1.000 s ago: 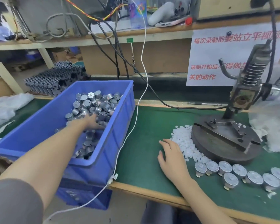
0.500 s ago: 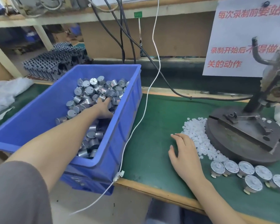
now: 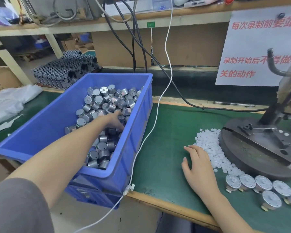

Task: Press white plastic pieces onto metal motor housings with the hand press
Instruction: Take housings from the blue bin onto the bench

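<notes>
So, in the head view our left hand (image 3: 114, 121) digs among housings (image 3: 106, 101) in the bin (image 3: 40, 132); gripping or not, we cannot tell. Our right hand (image 3: 197, 165) rests flat, fingers relaxed, beside the white pieces (image 3: 208, 143). Right of it, a row (image 3: 265, 184) looks finished, we judge; the binful remains.

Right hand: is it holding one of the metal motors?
No, the right hand rests open on the green mat beside the white plastic pieces.

A green-matted workbench (image 3: 171, 132) spreads from 3 to 9 o'clock, with pale floor (image 3: 84, 209) at 6 o'clock. At 12 o'clock black cables (image 3: 134, 52) hang from a wooden shelf (image 3: 74, 29) before brown cardboard backing (image 3: 191, 46). A white notice with red characters (image 3: 252, 52) hangs at 2 o'clock.
</notes>
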{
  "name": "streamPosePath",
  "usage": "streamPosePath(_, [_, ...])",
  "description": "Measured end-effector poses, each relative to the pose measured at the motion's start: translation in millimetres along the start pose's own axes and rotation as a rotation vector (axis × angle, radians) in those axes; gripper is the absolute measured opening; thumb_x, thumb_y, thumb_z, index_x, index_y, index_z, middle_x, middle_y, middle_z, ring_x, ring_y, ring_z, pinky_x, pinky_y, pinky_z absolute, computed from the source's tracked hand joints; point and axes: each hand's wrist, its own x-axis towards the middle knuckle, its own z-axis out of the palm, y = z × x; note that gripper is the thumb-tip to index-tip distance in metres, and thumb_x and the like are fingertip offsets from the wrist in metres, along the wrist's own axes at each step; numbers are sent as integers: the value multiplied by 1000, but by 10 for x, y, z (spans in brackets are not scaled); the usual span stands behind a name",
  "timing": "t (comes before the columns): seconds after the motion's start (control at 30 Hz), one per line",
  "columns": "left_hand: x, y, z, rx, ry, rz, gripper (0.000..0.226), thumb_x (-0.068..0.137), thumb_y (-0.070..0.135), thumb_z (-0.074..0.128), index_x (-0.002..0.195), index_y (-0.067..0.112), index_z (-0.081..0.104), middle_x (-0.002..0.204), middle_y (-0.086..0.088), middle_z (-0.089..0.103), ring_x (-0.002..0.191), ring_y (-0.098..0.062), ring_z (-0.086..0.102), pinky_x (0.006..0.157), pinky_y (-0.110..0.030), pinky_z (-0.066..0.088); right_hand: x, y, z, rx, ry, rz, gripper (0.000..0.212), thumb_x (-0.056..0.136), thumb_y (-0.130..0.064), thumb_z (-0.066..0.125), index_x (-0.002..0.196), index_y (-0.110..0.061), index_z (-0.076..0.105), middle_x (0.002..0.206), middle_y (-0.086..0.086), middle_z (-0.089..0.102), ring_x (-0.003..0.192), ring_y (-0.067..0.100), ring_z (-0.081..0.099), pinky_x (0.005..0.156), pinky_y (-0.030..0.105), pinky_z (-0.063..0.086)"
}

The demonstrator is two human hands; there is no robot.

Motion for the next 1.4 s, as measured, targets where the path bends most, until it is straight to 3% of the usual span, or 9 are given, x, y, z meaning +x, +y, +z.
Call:
streamPosePath(0.47, [-69,49,-6,-259,-38,-129,72,78,18,68,137,9,28,134,-24,45,124,-40,45,99,-53,39,-6,-28,-44,-38,-35,6,29,85,-5,57,113,-1,62,119,12,56,114,28,51,98,36,38])
streamPosePath(0.6, [-63,9,-62,-291,-65,-165,72,77,16,66,138,17,27,136,-28,42,124,-43,43,98,-56,38,-2,-32,-44,-45,-33,13,28,86,-6,55,113,-2,62,119,10,56,113,27,51,98,36,38])
streamPosePath(0.7, [-80,-5,-116,-304,-58,-172,77,75,19,69,139,18,25,129,-24,47,115,-40,51,90,-49,46,-1,-37,-36,-46,-19,11,26,85,-4,57,109,0,64,115,11,58,109,29,53,95,37,40])
streamPosePath(0.83, [-141,18,-213,-397,-51,-161,89,76,30,73,145,21,17,147,-14,29,124,-33,40,89,-43,44,1,-29,-32,-45,-11,6,27,85,-4,56,111,-1,63,114,10,58,109,27,53,94,34,39])
streamPosePath(0.93, [-237,53,-308,-427,-55,-174,86,77,31,71,145,22,18,150,-11,21,129,-34,33,94,-50,38,2,-38,-35,-43,-1,-1,29,83,-2,58,111,-1,62,112,11,59,105,29,54,92,37,42])
streamPosePath(1.07, [-414,83,-514,-529,-45,-160,74,76,30,71,137,24,29,132,-9,37,106,-34,45,80,-47,43,1,-48,-42,-44,1,-10,29,81,0,59,110,0,62,110,13,59,102,32,56,90,40,44])
streamPosePath(1.17, [-578,146,-776,-580,4,-95,68,77,34,71,132,25,33,122,-4,35,108,-32,46,72,-44,42,-9,-50,-57,-53,-10,-11,31,84,-3,56,114,-2,61,115,11,57,107,29,53,93,37,42])
streamPosePath(1.3, [-852,401,-1156,-600,133,51,60,75,32,73,124,28,38,100,-7,46,65,-19,47,51,-29,41,-13,-60,-59,-57,-25,-6,33,87,-6,53,119,-4,58,120,8,55,112,26,50,96,34,38])
streamPosePath(1.4, [-1074,722,-1345,-656,194,202,63,72,28,76,122,29,39,103,-6,50,67,-16,52,43,-23,43,-26,-78,-69,-50,-15,-20,33,86,-6,54,118,-4,59,119,7,55,112,25,50,93,33,39])
